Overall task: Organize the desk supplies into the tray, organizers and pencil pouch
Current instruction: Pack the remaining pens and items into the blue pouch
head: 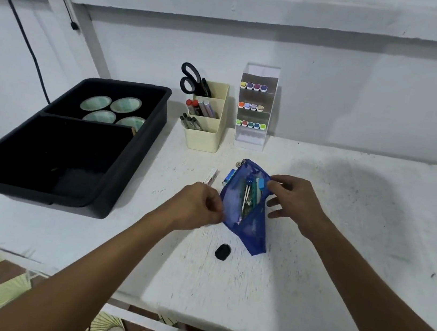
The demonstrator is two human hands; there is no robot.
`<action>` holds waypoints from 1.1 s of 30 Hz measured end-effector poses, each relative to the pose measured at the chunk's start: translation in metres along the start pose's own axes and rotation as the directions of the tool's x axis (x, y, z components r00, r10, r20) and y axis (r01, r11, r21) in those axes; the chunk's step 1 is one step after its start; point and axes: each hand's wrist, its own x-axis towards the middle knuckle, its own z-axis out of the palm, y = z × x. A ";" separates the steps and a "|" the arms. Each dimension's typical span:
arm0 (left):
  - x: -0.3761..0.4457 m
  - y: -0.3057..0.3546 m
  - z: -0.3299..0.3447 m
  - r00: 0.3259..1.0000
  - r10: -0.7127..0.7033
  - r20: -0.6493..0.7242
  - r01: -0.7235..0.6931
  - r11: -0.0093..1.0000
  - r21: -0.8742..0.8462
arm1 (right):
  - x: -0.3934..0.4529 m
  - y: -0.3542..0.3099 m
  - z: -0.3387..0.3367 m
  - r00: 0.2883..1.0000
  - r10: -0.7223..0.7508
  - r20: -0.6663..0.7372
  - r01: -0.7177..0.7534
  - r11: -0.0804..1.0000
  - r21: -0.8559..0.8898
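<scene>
A blue mesh pencil pouch (251,226) lies open at the middle of the white table, with several small supplies showing inside it. My left hand (197,207) pinches the pouch's left edge. My right hand (295,201) pinches the right edge near the opening. A small black object (223,251) lies on the table just in front of the pouch. A white-and-pink stick (210,176) and a small blue-and-white box (229,179) lie beside the pouch's far left side.
A black tray (140,154) at the left holds several round tape rolls (113,110) in its far compartment. A cream organizer (206,124) holds scissors (193,79) and pens. A clear marker rack (255,106) stands by the wall. The table's front edge is close.
</scene>
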 end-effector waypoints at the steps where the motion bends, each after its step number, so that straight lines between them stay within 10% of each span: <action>1: -0.004 -0.002 0.001 1.000 -0.002 0.027 0.002 1.000 -0.006 | 0.000 -0.001 0.000 1.000 -0.002 0.004 0.002 1.000 0.000; 11: -0.027 -0.016 0.018 0.946 -0.028 0.322 0.025 1.000 0.011 | -0.002 -0.003 0.000 1.000 -0.008 0.012 0.008 1.000 -0.005; 33: 0.008 0.029 -0.024 0.999 -0.029 -0.043 0.031 0.999 0.041 | -0.007 -0.005 -0.002 0.999 0.022 -0.027 -0.023 0.999 -0.023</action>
